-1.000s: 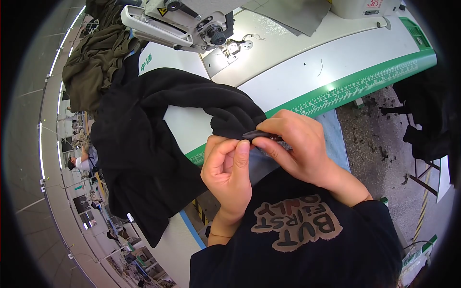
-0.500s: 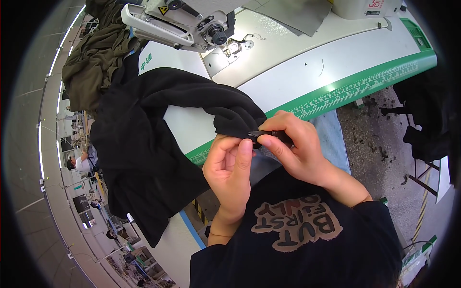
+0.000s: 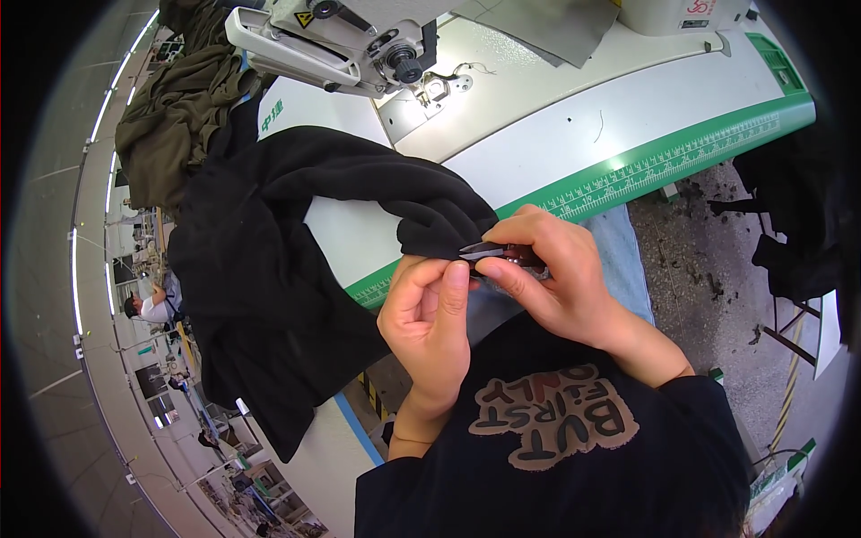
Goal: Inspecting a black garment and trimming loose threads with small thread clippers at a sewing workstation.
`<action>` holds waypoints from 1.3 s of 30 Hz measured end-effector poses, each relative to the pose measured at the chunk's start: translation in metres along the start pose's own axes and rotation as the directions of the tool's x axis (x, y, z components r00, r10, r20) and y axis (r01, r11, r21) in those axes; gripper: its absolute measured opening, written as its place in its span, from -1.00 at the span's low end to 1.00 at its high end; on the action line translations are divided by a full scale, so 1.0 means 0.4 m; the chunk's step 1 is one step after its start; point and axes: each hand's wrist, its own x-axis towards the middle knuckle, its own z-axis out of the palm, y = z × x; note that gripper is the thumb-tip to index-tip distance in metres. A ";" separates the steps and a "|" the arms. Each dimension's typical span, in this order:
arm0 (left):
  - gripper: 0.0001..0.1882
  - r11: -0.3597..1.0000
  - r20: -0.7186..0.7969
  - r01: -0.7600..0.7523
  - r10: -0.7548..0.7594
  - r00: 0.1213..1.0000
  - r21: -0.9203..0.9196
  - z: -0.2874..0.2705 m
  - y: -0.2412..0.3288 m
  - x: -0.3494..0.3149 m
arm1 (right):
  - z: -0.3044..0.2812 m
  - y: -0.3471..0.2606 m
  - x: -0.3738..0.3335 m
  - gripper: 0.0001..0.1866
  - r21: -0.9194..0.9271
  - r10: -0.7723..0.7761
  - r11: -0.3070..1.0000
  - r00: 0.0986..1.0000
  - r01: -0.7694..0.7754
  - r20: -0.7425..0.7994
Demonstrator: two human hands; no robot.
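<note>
A black garment (image 3: 269, 233) lies draped over the left part of the sewing table, one end reaching across to my hands. My left hand (image 3: 428, 309) pinches the edge of that end between thumb and fingers. Thread snips (image 3: 489, 252) with dark blades are held in my right hand (image 3: 560, 273). Their tips point left and lie against the cloth, just above my left thumb. The blades look slightly parted. The exact spot under the tips is too small to make out.
Beyond the garment stands a white sewing machine (image 3: 386, 54) with its lit needle plate (image 3: 437, 90). A green ruler strip (image 3: 628, 179) edges the table (image 3: 538, 134). Grey cloth pieces (image 3: 556, 31) lie at the back; an olive garment pile (image 3: 175, 125) sits far left. Black cloth (image 3: 789, 224) hangs at right.
The snips have turned a little in my right hand, and their blades now show more fully and slightly apart. My left hand and the garment have barely moved.
</note>
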 end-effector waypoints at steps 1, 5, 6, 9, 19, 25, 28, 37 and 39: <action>-0.90 1.000 0.000 -0.003 0.003 1.000 0.014 0.000 -0.001 0.000 | -0.003 0.002 0.001 -0.77 -0.019 -0.013 1.000 1.000 0.014 0.011; -0.89 0.990 -0.031 0.063 -0.067 0.997 -0.123 0.001 0.005 0.003 | -0.003 0.010 -0.013 -0.81 0.459 0.242 0.869 0.968 -0.186 -0.067; -0.89 0.991 -0.030 0.062 -0.067 0.997 -0.122 0.001 0.007 0.005 | 0.001 0.014 -0.017 -0.82 0.674 0.378 0.697 0.924 -0.244 -0.056; -0.88 0.959 -0.034 0.146 -0.159 0.987 -0.243 0.000 0.013 0.010 | 0.018 0.044 -0.030 -0.78 0.685 0.337 0.712 0.931 -0.154 -0.141; -0.76 0.664 0.010 -0.451 0.556 0.831 0.597 -0.047 -0.027 0.027 | 0.031 0.043 -0.006 -0.63 -0.191 -0.269 0.952 0.949 0.237 -0.164; -0.63 0.233 0.305 -0.635 0.723 0.620 0.737 -0.081 -0.013 0.063 | 0.025 0.035 -0.004 -0.63 -0.285 -0.334 0.915 0.932 0.285 -0.143; -0.63 0.219 0.294 -0.617 0.728 0.619 0.756 -0.097 -0.001 0.061 | 0.007 0.035 0.002 -0.63 -0.288 -0.296 0.924 0.947 0.251 -0.123; -0.67 0.462 0.234 -0.526 0.550 0.802 0.714 -0.113 0.020 0.067 | -0.037 0.033 0.063 -0.66 -0.305 -0.226 0.931 0.973 0.200 -0.052; -0.67 0.456 0.243 -0.547 0.569 0.786 0.702 -0.108 0.019 0.067 | -0.026 0.029 0.072 -0.67 -0.302 -0.244 0.928 0.968 0.217 -0.056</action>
